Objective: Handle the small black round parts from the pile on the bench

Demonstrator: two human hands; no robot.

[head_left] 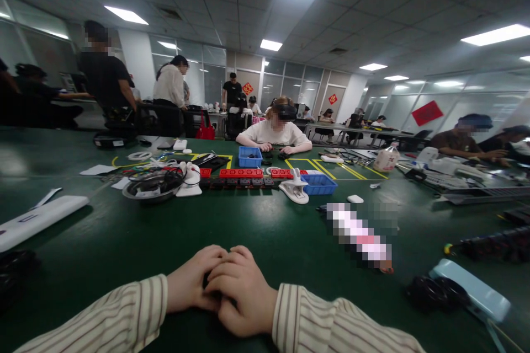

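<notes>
My left hand (pixel 194 280) and my right hand (pixel 245 293) meet low in the middle of the head view, just over the green table (pixel 265 226). Both have curled fingers, and the right fingers lap over those of the left. A small dark patch shows between them; whether it is an object or only shadow I cannot make out. Beyond the hands, a row of red socket modules (pixel 240 172) stands behind a row of black ones (pixel 244 182). A white clamp-like stand (pixel 295 188) is at the right end of these rows.
Blue bins (pixel 318 184) sit near the modules. At left are a metal bowl of cables (pixel 143 190) and a long white case (pixel 45 220). A pixelated item (pixel 358 234), a light-blue case (pixel 472 287) and black cable (pixel 436 292) lie right. A person (pixel 277 132) sits opposite.
</notes>
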